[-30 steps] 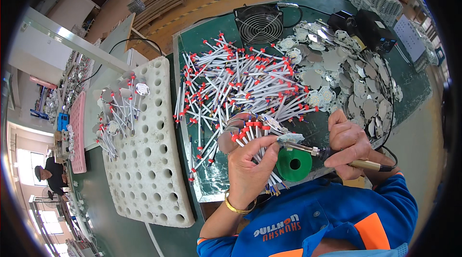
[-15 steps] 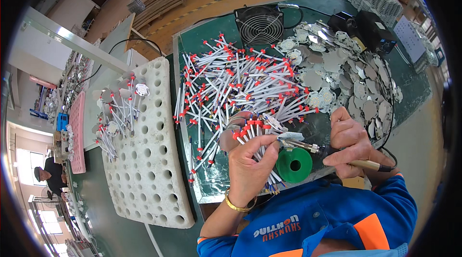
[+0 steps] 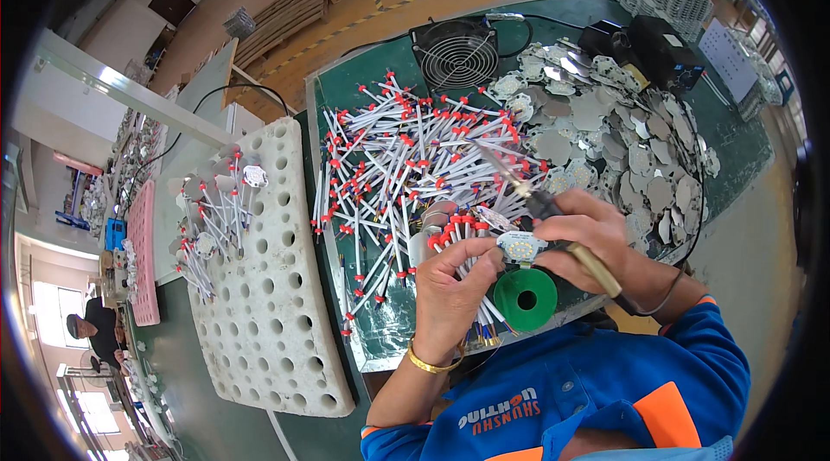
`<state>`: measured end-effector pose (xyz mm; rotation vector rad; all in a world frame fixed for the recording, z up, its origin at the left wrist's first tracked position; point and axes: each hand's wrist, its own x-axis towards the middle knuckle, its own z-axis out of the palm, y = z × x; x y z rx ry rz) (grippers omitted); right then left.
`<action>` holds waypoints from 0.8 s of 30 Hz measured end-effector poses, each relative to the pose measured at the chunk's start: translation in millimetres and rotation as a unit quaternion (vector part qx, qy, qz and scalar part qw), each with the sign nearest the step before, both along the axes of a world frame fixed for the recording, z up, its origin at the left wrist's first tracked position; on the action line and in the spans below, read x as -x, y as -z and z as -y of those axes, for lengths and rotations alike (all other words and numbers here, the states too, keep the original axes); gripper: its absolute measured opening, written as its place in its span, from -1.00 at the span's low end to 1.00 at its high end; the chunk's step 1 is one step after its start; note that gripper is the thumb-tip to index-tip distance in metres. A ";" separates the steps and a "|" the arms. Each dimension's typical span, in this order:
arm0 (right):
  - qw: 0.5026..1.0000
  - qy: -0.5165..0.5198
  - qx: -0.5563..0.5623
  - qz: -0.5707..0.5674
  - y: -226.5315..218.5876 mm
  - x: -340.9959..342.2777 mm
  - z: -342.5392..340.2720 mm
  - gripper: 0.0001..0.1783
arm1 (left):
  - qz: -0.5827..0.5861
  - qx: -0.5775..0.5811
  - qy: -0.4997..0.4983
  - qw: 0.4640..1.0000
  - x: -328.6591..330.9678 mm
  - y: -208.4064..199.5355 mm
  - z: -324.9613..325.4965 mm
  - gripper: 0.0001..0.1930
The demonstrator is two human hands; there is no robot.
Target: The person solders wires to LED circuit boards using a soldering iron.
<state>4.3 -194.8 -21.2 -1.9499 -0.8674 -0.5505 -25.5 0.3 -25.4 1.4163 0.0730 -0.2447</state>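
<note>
My left hand [image 3: 450, 292] is closed round a bundle of white cables [image 3: 468, 230] with red rings, some bearing round boards at their ends. Between its thumb and forefinger sits a small white LED board [image 3: 520, 246], face up. My right hand [image 3: 588, 241] grips a soldering iron [image 3: 543, 204], its tip pointing up and left over the loose cables, away from the board. The right thumb and fingertips reach the board's right edge; whether they pinch it I cannot tell. Just below the board is a green spool [image 3: 545, 286], close to both hands.
Loose red-ringed cables [image 3: 406, 176] are heaped ahead, with a pile of LED boards [image 3: 640, 158] to their right. A black fan [image 3: 454, 55] and black control box [image 3: 666, 55] stand behind. Left lies a white perforated slab [image 3: 229, 314] bearing finished-looking cable-and-board pieces [image 3: 232, 193]. A person [image 3: 99, 327] is far left.
The soldering iron has swung up and away from the board, its tip now over the cable heap. My right hand has moved left to the board, which now shows its LED face.
</note>
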 end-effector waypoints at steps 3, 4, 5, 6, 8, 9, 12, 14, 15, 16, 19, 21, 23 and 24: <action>0.999 -0.009 -0.039 -0.011 6.8 2.6 -8.5 -0.66 | -0.017 0.018 0.015 1.000 -2.5 0.1 0.7 -0.85; 0.999 -0.018 -0.040 -0.019 2.4 2.1 -6.7 -0.69 | -0.028 0.026 0.025 0.999 -3.6 0.5 0.5 -0.84; 0.999 -0.018 -0.041 -0.020 -0.2 1.3 -6.9 -0.69 | -0.029 0.025 0.025 0.999 -3.6 0.1 -0.7 -0.84; 0.997 -0.031 -0.054 -0.034 -2.5 0.4 -7.4 -0.70 | -0.025 0.031 0.030 0.999 -4.0 -0.7 -2.0 -0.83; 0.995 -0.047 -0.070 -0.052 -3.1 -1.5 -8.0 -0.76 | -0.022 0.039 0.038 0.998 -4.4 0.3 -4.0 -0.82; 0.995 -0.045 -0.070 -0.052 -1.8 -1.4 -7.2 -0.76 | -0.005 0.036 0.051 0.998 -4.5 3.0 -5.2 -0.82; 0.981 -0.062 -0.120 -0.142 2.7 -0.4 -3.1 -0.81 | 0.025 0.023 0.065 0.997 -5.8 2.4 -5.2 -0.82; 0.981 -0.057 -0.118 -0.140 2.2 0.0 -3.3 -0.81 | 0.038 0.014 0.067 0.997 -7.5 3.0 -5.1 -0.82; 0.982 -0.052 -0.117 -0.138 1.8 0.2 -3.7 -0.81 | 0.058 0.016 0.068 0.996 -8.9 5.6 -5.7 -0.82; 0.982 -0.052 -0.117 -0.138 2.2 0.5 -4.1 -0.81 | 0.079 0.018 0.068 0.994 -10.3 8.0 -6.1 -0.81; 0.976 -0.042 -0.132 -0.167 2.4 1.6 -7.8 -0.81 | 0.094 0.026 0.050 0.994 -10.9 11.5 -6.2 -0.81; 0.971 -0.054 -0.151 -0.177 2.7 1.2 -10.8 -0.82 | 0.092 0.058 0.054 0.993 -14.4 18.0 -6.5 -0.81; 0.971 -0.051 -0.165 -0.168 7.4 2.0 -15.7 -0.83 | 0.091 0.090 0.058 0.990 -15.8 22.4 -4.4 -0.81; 0.970 -0.049 -0.179 -0.159 8.5 2.0 -17.8 -0.84 | 0.095 0.102 0.045 0.989 -15.7 24.2 -1.3 -0.81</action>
